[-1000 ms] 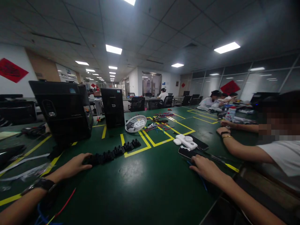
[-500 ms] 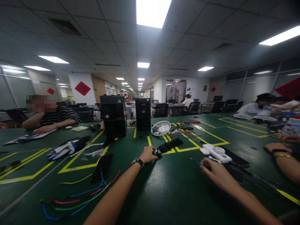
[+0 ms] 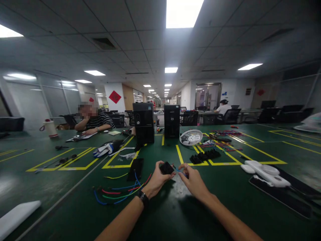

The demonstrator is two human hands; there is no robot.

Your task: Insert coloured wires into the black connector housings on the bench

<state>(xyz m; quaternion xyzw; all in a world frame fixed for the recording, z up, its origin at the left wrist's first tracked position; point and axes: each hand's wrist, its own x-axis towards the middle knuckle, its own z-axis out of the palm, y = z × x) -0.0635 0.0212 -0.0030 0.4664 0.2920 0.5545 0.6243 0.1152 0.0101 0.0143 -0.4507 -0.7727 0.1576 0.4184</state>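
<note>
Between the thumb and fingers of my left hand (image 3: 157, 180) is a small black block (image 3: 166, 168), raised above the green table. My right hand (image 3: 193, 179) pinches a short blue wire (image 3: 178, 170). The wire's tip points at the block's right side; whether it touches or enters it I cannot tell. Beyond my hands a row of similar black blocks (image 3: 205, 156) lies on the table. Left of my left hand lie several loose wires in blue, red, green and yellow (image 3: 120, 193), close to a dark phone (image 3: 135, 169).
Two black computer towers (image 3: 172, 121) stand at the back, with a white basket (image 3: 191, 137) and heaped wires (image 3: 227, 133) to their right. White devices (image 3: 267, 173) and a dark phone (image 3: 281, 196) lie right. Gloves (image 3: 104, 150) lie left; a person (image 3: 96, 122) sits beyond them.
My left hand has lifted a black block away from the row and drawn it nearer. My right hand has brought the blue wire left to it. The view has turned left.
</note>
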